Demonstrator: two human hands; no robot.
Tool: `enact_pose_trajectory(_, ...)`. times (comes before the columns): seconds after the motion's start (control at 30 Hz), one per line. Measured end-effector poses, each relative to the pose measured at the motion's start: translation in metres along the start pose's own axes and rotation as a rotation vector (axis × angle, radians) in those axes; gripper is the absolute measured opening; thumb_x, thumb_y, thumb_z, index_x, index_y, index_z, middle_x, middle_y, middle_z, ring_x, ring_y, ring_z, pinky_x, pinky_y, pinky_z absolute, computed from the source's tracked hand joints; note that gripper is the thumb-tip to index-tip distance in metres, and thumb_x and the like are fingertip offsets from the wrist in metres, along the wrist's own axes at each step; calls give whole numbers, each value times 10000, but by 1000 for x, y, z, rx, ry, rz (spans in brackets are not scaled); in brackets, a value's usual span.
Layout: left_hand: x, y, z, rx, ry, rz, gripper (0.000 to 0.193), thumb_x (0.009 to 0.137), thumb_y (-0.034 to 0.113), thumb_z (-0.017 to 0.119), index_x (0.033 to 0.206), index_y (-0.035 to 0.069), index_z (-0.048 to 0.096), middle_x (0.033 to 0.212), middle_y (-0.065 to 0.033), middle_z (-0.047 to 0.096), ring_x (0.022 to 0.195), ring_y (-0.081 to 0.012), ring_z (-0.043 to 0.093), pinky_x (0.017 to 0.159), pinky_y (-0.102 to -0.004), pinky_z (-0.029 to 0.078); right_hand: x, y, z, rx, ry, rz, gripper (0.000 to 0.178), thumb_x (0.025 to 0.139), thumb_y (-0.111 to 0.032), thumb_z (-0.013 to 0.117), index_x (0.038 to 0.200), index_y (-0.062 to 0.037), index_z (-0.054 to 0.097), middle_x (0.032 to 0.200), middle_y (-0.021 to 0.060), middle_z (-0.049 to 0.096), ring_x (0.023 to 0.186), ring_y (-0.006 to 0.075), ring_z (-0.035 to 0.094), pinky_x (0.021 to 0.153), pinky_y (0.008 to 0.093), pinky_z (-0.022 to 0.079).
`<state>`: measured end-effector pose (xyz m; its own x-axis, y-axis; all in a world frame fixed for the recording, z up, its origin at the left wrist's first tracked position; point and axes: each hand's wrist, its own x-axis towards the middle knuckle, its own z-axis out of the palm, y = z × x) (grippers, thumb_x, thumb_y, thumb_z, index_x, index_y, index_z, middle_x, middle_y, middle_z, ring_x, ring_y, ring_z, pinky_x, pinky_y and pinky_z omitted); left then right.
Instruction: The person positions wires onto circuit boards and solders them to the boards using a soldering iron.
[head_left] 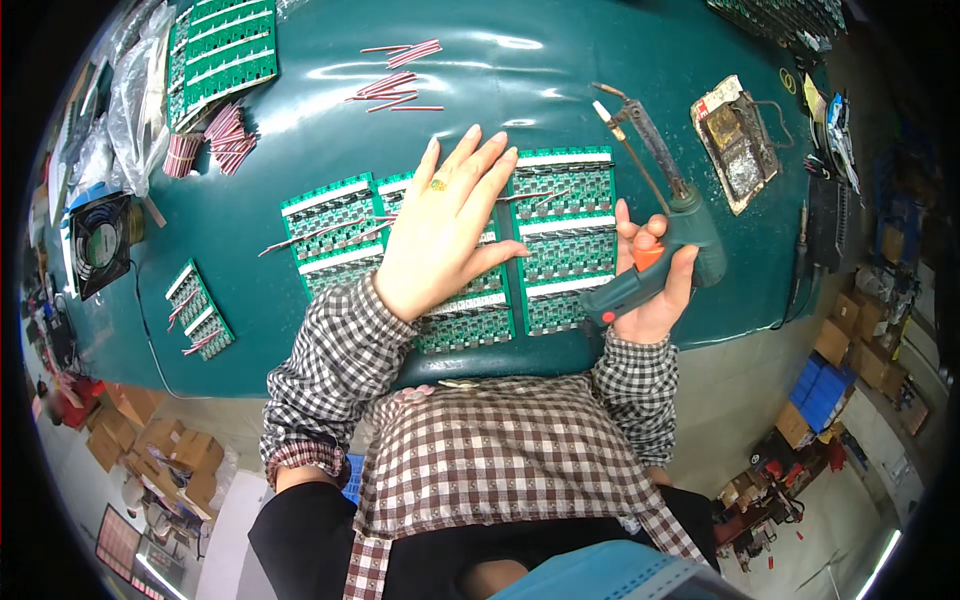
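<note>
My left hand (440,225), palm down with fingers stretched out, lies over the middle one of three green circuit board panels and covers much of it. Below the hand shows the lower part of that middle panel (465,325); the left panel (330,215) and right panel (568,255) flank it. Thin red-and-white wires (310,237) run across the panels. In my right hand (645,322) is a green soldering gun (695,240) with an orange trigger. Its metal tip and thin feed tube point up and away, right of the panels and off the boards.
A stained metal solder tray (742,150) lies at the right. Loose wires (395,88) rest at the far middle, wire bundles (230,138) and stacked boards (230,45) at far left. A black fan (103,240) and a small board (198,310) occupy the left side.
</note>
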<state>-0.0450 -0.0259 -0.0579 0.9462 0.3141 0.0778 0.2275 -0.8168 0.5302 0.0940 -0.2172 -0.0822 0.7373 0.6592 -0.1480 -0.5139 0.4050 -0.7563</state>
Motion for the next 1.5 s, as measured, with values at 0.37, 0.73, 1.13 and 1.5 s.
enact_pose_trajectory(0.37,-4,1,-10,26,52,6,605,743,272,682,1263,72,445,1263,-112,468,1226,-292,403,1027,-465,281,0,-1,15,48,85,37,407,898,-384,497,1017,4,488,820,68,605,889,222,588,1101,454,182)
enact_pose_trajectory(0.73,36,-69,-41,101,229,-65,98,738,99,633,772,39,564,771,-119,518,740,-314,538,645,-391,429,-30,-95,-17,-314,349,-159,416,906,-366,496,1101,1,470,911,79,576,796,197,594,677,302,527)
enact_pose_trajectory(1.13,34,-75,-52,173,101,18,104,769,68,594,801,12,512,784,-118,510,736,-325,521,639,-398,414,-39,-85,-23,-845,736,-496,176,807,-52,627,940,60,601,848,125,637,655,170,630,575,260,523)
enact_pose_trajectory(1.5,21,17,-25,-930,261,-361,140,821,7,592,950,-20,546,824,-59,616,674,-91,608,594,-197,467,-45,-81,-2,-119,304,21,396,914,-364,479,1051,8,487,823,60,579,687,161,607,533,256,527)
